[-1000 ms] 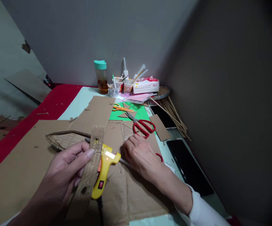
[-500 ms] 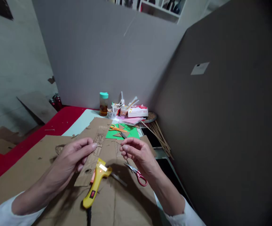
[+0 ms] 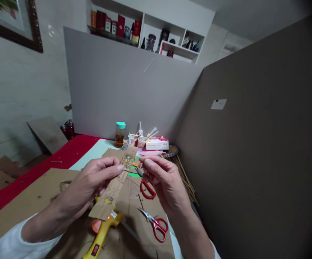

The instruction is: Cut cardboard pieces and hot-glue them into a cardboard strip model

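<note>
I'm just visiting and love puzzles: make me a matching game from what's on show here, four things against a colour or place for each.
1. Cardboard strip
2. Glue gun
3. Bottle
4. Framed picture

A. Teal on top
B. At the upper left of the view
C. Pinched in the person's left hand
D. Yellow

Pairs: 1-C, 2-D, 3-A, 4-B

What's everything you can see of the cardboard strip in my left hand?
The cardboard strip is narrow, brown and creased, with a ragged hole near its lower end, showing yellow behind, and a rough patch near the top. Your left hand pinches its left edge, holding it slanted, partly covering the yellow glue gun.
</note>
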Available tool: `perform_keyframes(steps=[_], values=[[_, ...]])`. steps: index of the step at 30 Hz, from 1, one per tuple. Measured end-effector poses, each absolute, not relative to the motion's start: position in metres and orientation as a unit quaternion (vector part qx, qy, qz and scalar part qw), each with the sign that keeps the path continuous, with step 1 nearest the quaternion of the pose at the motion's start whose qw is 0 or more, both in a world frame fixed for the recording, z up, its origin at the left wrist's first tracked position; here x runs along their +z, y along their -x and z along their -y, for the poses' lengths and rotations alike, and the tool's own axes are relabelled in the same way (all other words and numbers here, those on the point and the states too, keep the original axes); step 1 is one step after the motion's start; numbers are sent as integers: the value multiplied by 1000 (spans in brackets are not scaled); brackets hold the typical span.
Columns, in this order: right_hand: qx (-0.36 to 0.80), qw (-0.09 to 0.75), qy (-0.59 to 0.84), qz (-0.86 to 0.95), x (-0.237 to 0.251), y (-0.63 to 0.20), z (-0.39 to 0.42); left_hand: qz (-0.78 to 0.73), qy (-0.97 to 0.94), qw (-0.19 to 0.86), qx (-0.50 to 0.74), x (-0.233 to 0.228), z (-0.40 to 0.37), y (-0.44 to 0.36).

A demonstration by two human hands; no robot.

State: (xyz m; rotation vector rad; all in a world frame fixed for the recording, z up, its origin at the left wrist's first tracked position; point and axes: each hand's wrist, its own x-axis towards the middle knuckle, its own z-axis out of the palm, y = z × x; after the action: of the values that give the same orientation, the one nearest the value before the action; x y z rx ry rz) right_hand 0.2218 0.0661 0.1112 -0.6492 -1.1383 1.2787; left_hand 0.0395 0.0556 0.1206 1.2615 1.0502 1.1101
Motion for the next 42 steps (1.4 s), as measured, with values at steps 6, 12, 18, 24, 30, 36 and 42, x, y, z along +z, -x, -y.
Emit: perform_keyframes(steps=[6,12,18,24,30,36,42], values=[[544,601,315,494,105,-221,-68,-451,-569,524,446,122,-52,-39],[498,607,332,522,100,-220,-61,-451,-635,450,436,122,-55,-36],[391,616,337,595,103,-224,-58,-436,-644,449,440,119,-55,-36],[352,633,342,599,103,-221,-53,-429,-638,463,442,113,-54,-41],[350,654,347,574,99,-219,-55,-432,-607,501,440,105,-55,-44],[365,655,342,567,100,-216,-56,-442,-600,493,450,106,-57,-46],[321,642,376,586,105,-213,-53,-439,-592,489,467,106,-56,-47]])
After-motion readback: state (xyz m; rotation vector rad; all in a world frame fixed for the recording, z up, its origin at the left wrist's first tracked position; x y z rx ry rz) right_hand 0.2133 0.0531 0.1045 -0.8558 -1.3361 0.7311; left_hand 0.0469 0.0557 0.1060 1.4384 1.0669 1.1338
